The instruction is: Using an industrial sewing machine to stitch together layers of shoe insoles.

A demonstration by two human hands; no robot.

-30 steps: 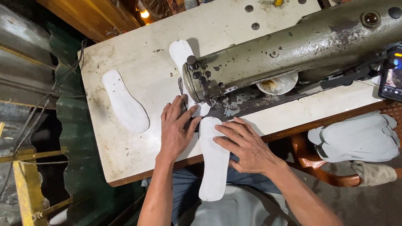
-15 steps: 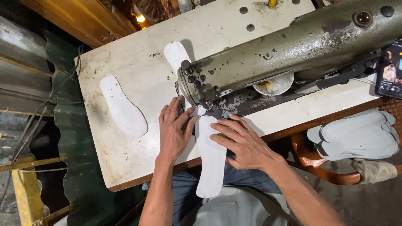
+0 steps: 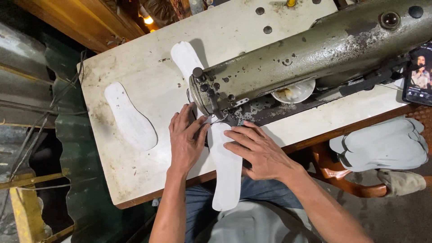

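A white sole-shaped piece (image 3: 225, 173) lies under the needle of an old green sewing machine (image 3: 306, 58), its near end hanging over the table's front edge. My left hand (image 3: 185, 140) presses flat on its left side, fingers spread toward the needle. Resting on the right side of the piece is my right hand (image 3: 257, 150), fingers pointing left. Another white sole piece (image 3: 184, 58) sticks out beyond the machine head.
A separate white sole (image 3: 130, 117) lies on the worn white table (image 3: 135, 166) at the left. A stack of grey soles (image 3: 382, 144) sits on a wooden chair at the right. A phone (image 3: 419, 76) with a lit screen rests at the table's right edge.
The sole piece under the needle has fed a little farther away from me, and both hands have followed it, staying flat on it.
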